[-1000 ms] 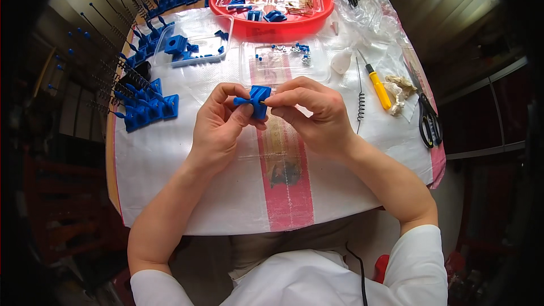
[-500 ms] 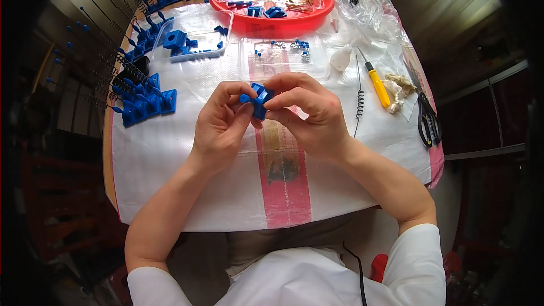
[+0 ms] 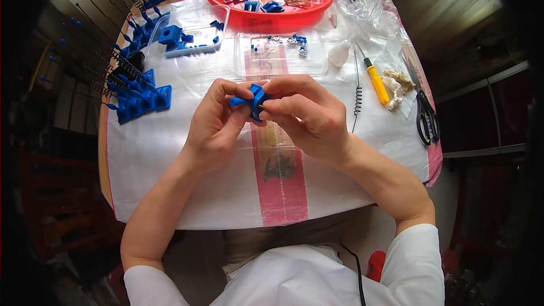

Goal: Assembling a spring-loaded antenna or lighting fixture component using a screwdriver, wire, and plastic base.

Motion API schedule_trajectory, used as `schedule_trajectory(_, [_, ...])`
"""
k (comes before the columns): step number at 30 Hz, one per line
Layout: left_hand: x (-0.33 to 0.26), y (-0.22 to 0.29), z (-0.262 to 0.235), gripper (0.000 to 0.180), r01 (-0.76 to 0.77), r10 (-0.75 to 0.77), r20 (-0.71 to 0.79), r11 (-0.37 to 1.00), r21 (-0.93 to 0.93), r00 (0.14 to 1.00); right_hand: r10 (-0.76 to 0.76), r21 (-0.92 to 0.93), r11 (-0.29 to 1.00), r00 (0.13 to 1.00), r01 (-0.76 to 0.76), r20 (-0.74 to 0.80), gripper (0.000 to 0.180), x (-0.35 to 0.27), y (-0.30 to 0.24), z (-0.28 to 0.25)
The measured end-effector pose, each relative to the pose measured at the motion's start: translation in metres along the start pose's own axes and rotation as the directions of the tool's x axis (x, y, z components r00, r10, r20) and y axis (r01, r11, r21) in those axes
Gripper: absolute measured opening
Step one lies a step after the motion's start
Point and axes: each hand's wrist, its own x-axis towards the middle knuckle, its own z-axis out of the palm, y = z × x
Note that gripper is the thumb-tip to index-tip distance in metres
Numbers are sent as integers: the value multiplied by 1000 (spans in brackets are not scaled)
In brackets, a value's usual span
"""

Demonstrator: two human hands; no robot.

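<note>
Both hands are meeting above the white sheet [image 3: 187, 192], the left hand [image 3: 212, 127] and right hand [image 3: 311, 116] pinching a small blue plastic part [image 3: 255, 101] between their fingertips. Beyond them, a clear tray [image 3: 283, 59] of tiny pieces is lying beside a yellow screwdriver [image 3: 376, 82] and black scissors [image 3: 426, 118], while a red basin [image 3: 269, 14] is sitting farthest away.

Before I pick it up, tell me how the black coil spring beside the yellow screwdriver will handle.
The black coil spring is long and thin, so it would probably flex and feel light. It lies loose on the white sheet, so a push might roll it toward the yellow screwdriver.
</note>
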Motion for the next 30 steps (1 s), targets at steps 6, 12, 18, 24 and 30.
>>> schedule_trajectory(6, [2,0,-3,20,-115,115,10,979,166,993,-22,-96,995,1000,23,17,20,1,-5,-1])
schedule_trajectory(12, [1,-4,-3,17,-27,25,16,986,167,1000,2,-150,989,1000,2,23,19,2,-9,1])
schedule_trajectory(18, [0,-3,-1,15,-21,22,-6,988,153,1000,-32,-236,971,996,50,79,20,1,-6,2])
schedule_trajectory(24, [3,1,0,17,-90,94,-56,993,76,994,-48,-106,993,995,56,83,23,3,4,-1])
schedule_trajectory(30, [1,4,1,28,-71,79,-131,995,65,988,52,-72,996,998,-50,22,22,5,-3,-2])
